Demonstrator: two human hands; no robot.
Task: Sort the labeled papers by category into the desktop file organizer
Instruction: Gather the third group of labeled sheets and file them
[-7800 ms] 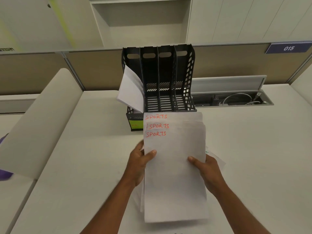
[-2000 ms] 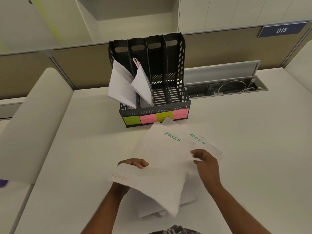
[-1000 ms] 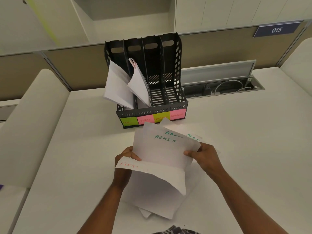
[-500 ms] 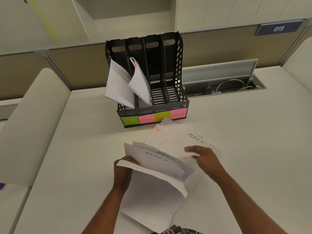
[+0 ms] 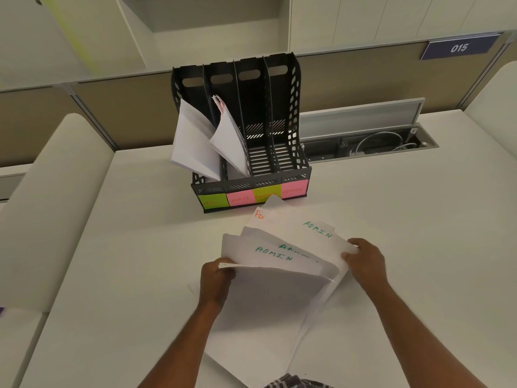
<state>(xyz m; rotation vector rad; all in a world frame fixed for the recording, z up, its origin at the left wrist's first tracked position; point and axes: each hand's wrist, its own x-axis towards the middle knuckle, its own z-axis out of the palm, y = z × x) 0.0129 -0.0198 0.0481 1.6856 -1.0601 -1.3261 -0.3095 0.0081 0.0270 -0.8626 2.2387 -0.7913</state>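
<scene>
Papers (image 5: 279,298) labeled ADMIN fan out low over the counter (image 5: 391,219), long axes running from the person toward the file organizer (image 5: 268,130), headings at the far end. Left hand (image 5: 216,278) pinches the stack's left edge; right hand (image 5: 363,261) grips its right corner.

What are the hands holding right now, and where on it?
Left hand pinches the fanned white ADMIN-labelled papers at their left edge; right hand grips their right edge.

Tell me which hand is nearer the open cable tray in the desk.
Right. The right hand sits below the cable tray, slightly left of it; the left hand is farther left, holding papers.
</scene>
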